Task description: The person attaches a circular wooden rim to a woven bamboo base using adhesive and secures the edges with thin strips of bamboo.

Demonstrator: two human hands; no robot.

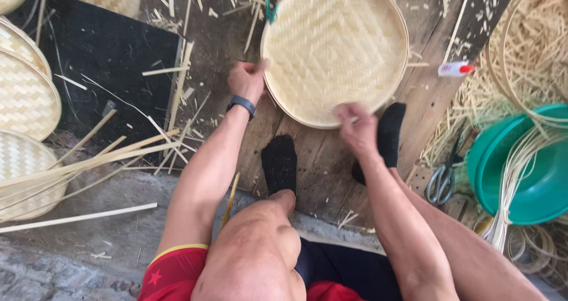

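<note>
Two hands of ours hold one big round woven tray (335,49) that lies flat on the wooden floor (307,171). Nearest to us, below the tray, are our knees and our two feet in black socks (279,162). Our right hand (357,125) is at the near rim of the tray, and its fingers are curled tight on that rim. Our left hand (247,79), with a dark band (241,104) on the wrist, grips the left rim of the tray, fingers closed around the edge. Right of the tray and close to our side lie scissors (442,179) and a green bowl (532,176) with thin pale strips in it. Just right of the tray lies a small white tube with a red cap (454,69). Left of the tray we see long bamboo sticks (89,162), a black mat (106,58) and more woven trays (23,94) in a stack. Past the tray's far left rim sits a small green clip (271,10).
</note>
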